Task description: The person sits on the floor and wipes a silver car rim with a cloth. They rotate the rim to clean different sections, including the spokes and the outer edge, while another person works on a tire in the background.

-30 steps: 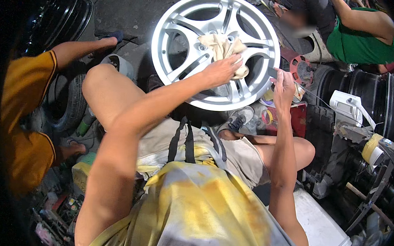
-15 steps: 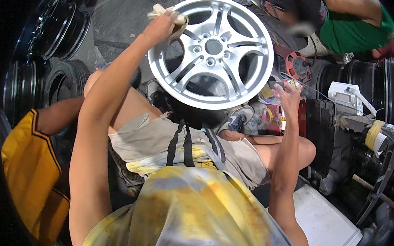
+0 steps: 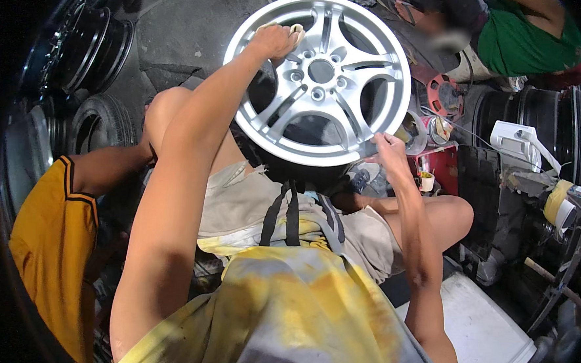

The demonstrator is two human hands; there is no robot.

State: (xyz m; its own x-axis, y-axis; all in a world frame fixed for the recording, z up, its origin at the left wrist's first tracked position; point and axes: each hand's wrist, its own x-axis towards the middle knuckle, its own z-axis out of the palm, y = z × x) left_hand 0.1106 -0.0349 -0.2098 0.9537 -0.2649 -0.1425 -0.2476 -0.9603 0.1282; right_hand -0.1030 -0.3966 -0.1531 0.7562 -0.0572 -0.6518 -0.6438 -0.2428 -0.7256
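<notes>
A silver alloy wheel rim (image 3: pixel 351 116) with paired spokes lies in front of me, beyond my knees. My left hand (image 3: pixel 275 42) is closed on a cream cloth (image 3: pixel 299 33) and presses it against a spoke at the rim's upper left. Most of the cloth is hidden under the hand. At the rim's lower right edge, the fingers of my right hand (image 3: pixel 390 149) are pinched together against the lip. A small greyish patch shows at those fingertips, but I cannot make out what it is.
Black wheels (image 3: pixel 87 46) and a tyre (image 3: pixel 103 120) stand at the left, near a person in a yellow garment (image 3: pixel 53 254). Someone in green (image 3: pixel 528 43) is at the upper right. Cans (image 3: pixel 440 129), a red reel (image 3: pixel 445 95) and a white device (image 3: pixel 516 142) are at the right.
My left hand has moved the cloth inward from the rim's outer left edge onto a spoke. My right hand has come in from beside the rim to its lower right edge, its fingers closing.
</notes>
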